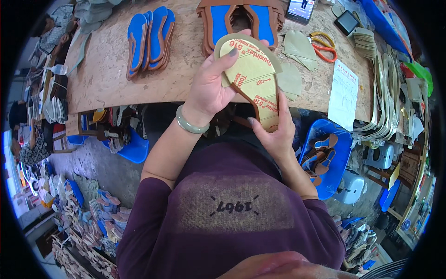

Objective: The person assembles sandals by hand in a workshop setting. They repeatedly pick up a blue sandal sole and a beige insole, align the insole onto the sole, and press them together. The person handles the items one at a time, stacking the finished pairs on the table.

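Observation:
A yellow shoe insole (254,76) with red print and a brown edge strip is held up over the table's front edge. My left hand (211,81) is closed on its wide toe end, thumb on the printed face and fingers behind. A grey-green leather piece (275,59) shows past the toe's rim, against the insole. My right hand (277,135) grips the narrow heel end, thumb at one edge and fingers along the other. Just beyond lie stacked brown pieces with blue centres (220,23). More grey-green leather pieces (297,46) rest right of the insole.
Blue-and-brown insoles (151,39) lie at the table's left. Orange-handled scissors (324,49), a phone (301,10) and a paper sheet (344,93) are on the right. Below stands a blue bin (332,181) of sandal parts. Leather strips (383,93) hang off the right edge.

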